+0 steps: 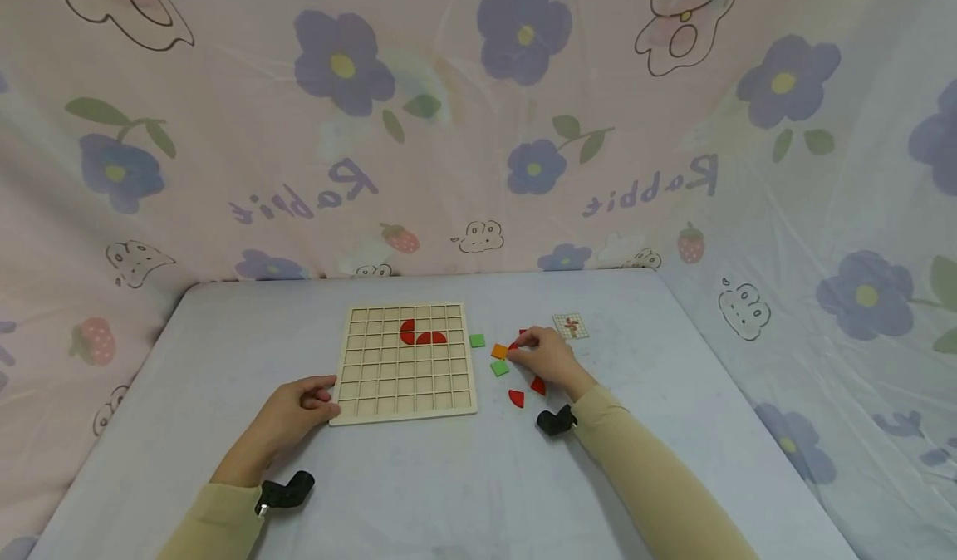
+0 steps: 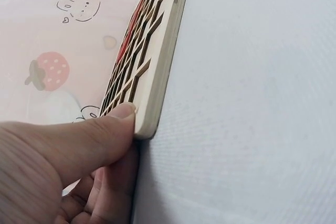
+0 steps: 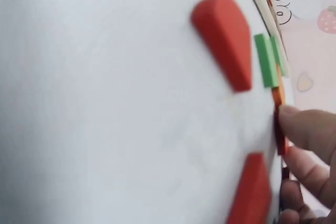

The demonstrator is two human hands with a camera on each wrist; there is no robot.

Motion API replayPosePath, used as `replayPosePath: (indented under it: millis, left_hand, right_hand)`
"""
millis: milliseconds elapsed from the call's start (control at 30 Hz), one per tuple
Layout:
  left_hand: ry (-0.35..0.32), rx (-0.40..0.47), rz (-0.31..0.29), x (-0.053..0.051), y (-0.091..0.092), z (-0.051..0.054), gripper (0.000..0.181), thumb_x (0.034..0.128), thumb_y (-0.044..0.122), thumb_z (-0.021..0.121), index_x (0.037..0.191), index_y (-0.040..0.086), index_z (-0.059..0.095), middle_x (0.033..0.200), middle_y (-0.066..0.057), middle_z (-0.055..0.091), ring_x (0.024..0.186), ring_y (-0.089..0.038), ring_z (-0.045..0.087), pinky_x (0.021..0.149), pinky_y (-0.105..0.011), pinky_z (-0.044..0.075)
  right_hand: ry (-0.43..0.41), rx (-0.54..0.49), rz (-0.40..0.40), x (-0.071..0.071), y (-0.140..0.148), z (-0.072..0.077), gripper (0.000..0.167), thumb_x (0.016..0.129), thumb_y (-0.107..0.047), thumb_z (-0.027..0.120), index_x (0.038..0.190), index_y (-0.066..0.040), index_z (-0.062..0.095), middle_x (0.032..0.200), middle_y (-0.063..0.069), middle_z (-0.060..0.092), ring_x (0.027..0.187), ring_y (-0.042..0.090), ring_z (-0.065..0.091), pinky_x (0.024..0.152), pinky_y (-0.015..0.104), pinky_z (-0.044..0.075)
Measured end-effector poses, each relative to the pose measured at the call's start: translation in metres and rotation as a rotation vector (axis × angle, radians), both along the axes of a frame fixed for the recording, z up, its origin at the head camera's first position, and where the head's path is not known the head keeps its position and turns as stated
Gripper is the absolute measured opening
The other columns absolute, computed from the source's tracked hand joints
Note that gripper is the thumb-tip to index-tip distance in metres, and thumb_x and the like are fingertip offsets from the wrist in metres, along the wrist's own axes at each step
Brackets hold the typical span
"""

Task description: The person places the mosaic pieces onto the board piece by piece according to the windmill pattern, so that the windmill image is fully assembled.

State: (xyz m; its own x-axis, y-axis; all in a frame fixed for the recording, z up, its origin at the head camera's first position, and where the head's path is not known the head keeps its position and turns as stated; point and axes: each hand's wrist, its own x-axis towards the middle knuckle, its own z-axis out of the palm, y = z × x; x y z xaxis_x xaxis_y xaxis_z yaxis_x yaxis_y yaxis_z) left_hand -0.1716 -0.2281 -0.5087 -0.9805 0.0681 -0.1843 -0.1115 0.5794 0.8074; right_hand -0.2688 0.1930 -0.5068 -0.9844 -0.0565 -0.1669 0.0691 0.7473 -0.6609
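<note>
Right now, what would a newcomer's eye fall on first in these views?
Probably the red pieces on the upper part of the pale gridded board, vivid against the wood. Next, perhaps, the right-hand grip pinching another red piece to the board's right, beside the orange tile and green tiles. Behind the table, the cloth shows big purple flowers and mirrored "Rabbit" lettering.

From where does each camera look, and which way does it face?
Head: on the head, facing forward and down at the square wooden grid board; left hand, right hand and beige sleeves show.
Left wrist: worn there, facing along the board's edge; left hand shows.
Right wrist: worn there, facing across red quarter-circle pieces; right hand shows.
Head and left wrist share the left hand gripping the board.
</note>
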Motion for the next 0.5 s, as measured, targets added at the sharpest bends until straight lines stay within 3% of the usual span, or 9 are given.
replayPosePath:
  millis: [200, 400, 500]
  left_hand:
    - [-0.009, 0.009, 0.008, 0.001, 0.001, 0.001, 0.056, 0.0856, 0.016, 0.075, 0.134, -0.001, 0.053, 0.103, -0.007, 0.057, 0.085, -0.017, 0.055, 0.07, -0.026, 0.046]
    - [-0.004, 0.013, 0.003, 0.002, 0.002, 0.002, 0.055, 0.0859, 0.013, 0.074, 0.134, -0.002, 0.053, 0.102, -0.008, 0.057, 0.085, -0.017, 0.056, 0.07, -0.025, 0.046]
    - [0.003, 0.007, 0.002, 0.001, 0.002, 0.002, 0.054, 0.0861, 0.013, 0.074, 0.134, -0.002, 0.053, 0.102, -0.007, 0.057, 0.085, -0.016, 0.056, 0.07, -0.025, 0.046]
  right_hand:
    - [-0.069, -0.004, -0.063, -0.003, -0.006, 0.005, 0.024, 0.085, -0.032, 0.074, 0.099, -0.014, 0.066, 0.104, 0.003, 0.062, 0.091, 0.022, 0.054, 0.076, 0.036, 0.045]
    - [-0.068, 0.053, -0.08, -0.004, -0.011, 0.006, 0.021, 0.085, -0.03, 0.073, 0.095, -0.013, 0.068, 0.101, 0.002, 0.064, 0.097, 0.023, 0.055, 0.097, 0.054, 0.027]
    - [-0.072, 0.031, -0.086, -0.002, -0.013, 0.008, 0.021, 0.084, -0.027, 0.074, 0.095, -0.011, 0.067, 0.099, 0.003, 0.063, 0.094, 0.023, 0.055, 0.094, 0.05, 0.034]
